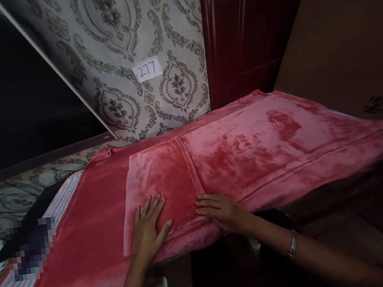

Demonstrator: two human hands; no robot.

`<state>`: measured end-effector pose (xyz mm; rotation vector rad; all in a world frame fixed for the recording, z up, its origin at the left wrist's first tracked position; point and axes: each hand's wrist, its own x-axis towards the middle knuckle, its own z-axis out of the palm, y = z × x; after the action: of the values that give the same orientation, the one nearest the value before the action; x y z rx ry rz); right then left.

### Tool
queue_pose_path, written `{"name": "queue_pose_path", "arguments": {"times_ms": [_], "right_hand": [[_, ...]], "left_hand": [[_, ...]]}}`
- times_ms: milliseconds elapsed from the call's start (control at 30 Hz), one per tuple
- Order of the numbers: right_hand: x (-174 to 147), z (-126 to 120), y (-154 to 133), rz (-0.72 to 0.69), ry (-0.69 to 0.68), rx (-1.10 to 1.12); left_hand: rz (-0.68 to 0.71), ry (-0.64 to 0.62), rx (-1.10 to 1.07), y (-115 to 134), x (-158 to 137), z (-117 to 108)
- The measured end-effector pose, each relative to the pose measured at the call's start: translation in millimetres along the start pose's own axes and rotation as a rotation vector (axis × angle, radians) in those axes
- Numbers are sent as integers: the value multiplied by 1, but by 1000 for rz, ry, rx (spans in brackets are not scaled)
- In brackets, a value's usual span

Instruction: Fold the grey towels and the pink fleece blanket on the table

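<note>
A plush red-pink blanket [247, 146] lies spread over the work surface, its left part folded over into a square panel near the middle. On the left of that folded panel rests my left hand [149, 233], palm down with fingers spread. My right hand [221, 209] lies on the panel's right side, close to the hemmed edge, fingers stretched out and flat on the fabric. Neither hand grips the cloth. A silver bracelet [292, 244] circles my right wrist.
Striped cloth [60, 204] shows under the blanket's left side. Behind stands a patterned wall with a paper marked 277 [147, 69], beside a dark red panel [244, 31]. A dark screen [22, 84] is at the left, a large cardboard piece [346, 43] at the right.
</note>
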<state>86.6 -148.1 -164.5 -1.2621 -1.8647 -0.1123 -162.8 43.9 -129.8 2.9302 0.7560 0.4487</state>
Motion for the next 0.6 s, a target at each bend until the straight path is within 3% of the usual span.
{"name": "queue_pose_path", "arguments": {"times_ms": [100,167,300,433,500,600], "right_hand": [[4,-12,1,72,-17,169],[9,-25,11,204,30,291],[34,-47,55,662,92,473],[72,-49,103,1112,57,746],[94,-43,121,1187,20,830],[126,-28,145,1141,-47,840]], "left_hand": [[66,65,-16,7,-3,-2],[137,83,-33,23,-6,-4],[224,29,-44,74,-5,-1],[159,19,-12,111,8,7],[137,32,3,118,13,7],[90,90,9,123,16,6]]}}
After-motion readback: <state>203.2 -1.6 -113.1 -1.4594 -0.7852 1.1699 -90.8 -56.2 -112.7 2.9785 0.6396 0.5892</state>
